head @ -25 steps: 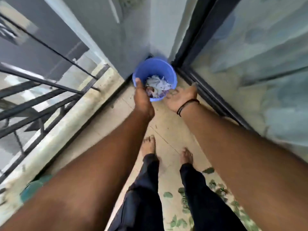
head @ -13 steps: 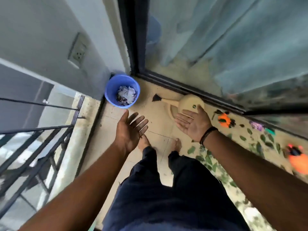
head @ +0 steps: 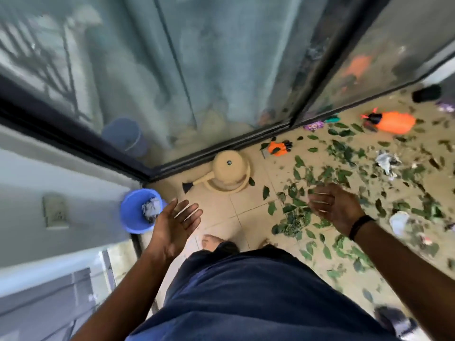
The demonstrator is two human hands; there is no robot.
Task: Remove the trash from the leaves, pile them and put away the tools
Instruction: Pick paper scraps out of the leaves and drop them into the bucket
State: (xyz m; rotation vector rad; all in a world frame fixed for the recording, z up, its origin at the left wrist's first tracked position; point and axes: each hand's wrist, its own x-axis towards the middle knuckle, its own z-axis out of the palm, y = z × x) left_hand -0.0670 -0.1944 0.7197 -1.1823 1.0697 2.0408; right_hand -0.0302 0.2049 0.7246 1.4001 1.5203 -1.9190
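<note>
Since a moment ago we have swung right, away from the round blue plastic bucket (head: pixel 138 212), and far more littered floor shows. Nearest, our left hand (head: pixel 176 219) hangs empty with fingers spread, just right of the bucket, which holds crumpled paper; our right hand (head: pixel 332 205), also empty and relaxed, reaches over the scattered green leaves (head: pixel 320 175), probably for more trash. Further right lies white crumpled trash (head: pixel 386 162). Beyond, a beige plastic watering can (head: pixel 227 172) and an orange sprayer bottle (head: pixel 394 122) sit against the glass door. We read no writing.

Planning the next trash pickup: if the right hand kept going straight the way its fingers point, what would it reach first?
Probably the scattered green leaves on the floor just beyond the right hand; its fingers point left, roughly toward the beige watering can farther on. Depth is unclear.
</note>
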